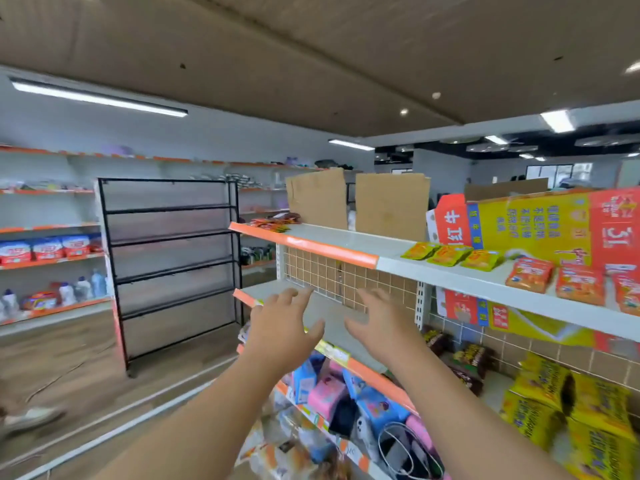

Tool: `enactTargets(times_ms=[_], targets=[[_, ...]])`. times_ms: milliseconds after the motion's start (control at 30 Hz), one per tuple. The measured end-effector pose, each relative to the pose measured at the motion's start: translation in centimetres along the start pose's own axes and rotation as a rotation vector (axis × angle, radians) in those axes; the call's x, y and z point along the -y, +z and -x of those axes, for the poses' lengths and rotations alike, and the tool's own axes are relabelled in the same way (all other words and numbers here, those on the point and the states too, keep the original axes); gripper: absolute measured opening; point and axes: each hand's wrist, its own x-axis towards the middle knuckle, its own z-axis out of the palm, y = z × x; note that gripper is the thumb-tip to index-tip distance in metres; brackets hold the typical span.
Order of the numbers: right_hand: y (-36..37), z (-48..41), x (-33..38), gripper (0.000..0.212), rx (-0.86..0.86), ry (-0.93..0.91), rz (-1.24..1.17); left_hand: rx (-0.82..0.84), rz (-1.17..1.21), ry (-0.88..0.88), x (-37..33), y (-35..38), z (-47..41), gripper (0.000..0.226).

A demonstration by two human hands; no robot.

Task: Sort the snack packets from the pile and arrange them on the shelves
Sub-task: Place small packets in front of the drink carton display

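Black rack (169,265) stands left. Left hand (282,327) and right hand (377,323), fingers spread, empty, are raised before the middle shelf (334,308). Snack packets (530,275) (orange, yellow-green) lie on the top shelf (346,239), further right, apart from both hands.

The yellow-red carton (540,223) bears "31"; its orange flap (452,220) reads "红牛".

We list: left hand (282,320) and right hand (377,318), fingers spread, near the middle shelf (334,306); yellow packets (450,254) and orange packets (580,285) on the top shelf (346,239), right.
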Motion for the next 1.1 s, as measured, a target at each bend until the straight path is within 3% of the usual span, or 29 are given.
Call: enactTargets(times_ms=[167,367,667,867,1100], targets=[[1.9,-3.8,6.2,0.074,-0.004,-0.095,-0.040,-0.066,-0.070,-0.059,7.2,-4.0,-1.3,0.068],[3.5,-9.6,8.5,0.070,-0.004,-0.157,-0.042,-0.107,-0.072,-0.106,11.5,-4.9,-5.3,0.065],[5.8,-22.5,6.7,0.049,-0.046,-0.172,-0.004,-0.073,-0.080,-0.138,15.5,0.2,-15.9,0.064],[6.6,-34.0,5.6,0.052,-0.028,-0.175,-0.020,-0.061,-0.068,-0.189,17.6,4.3,-26.4,0.063],[6.8,-44.8,5.4,0.037,-0.028,-0.208,0.002,-0.085,-0.022,-0.190,18.5,7.9,-35.4,0.061]])
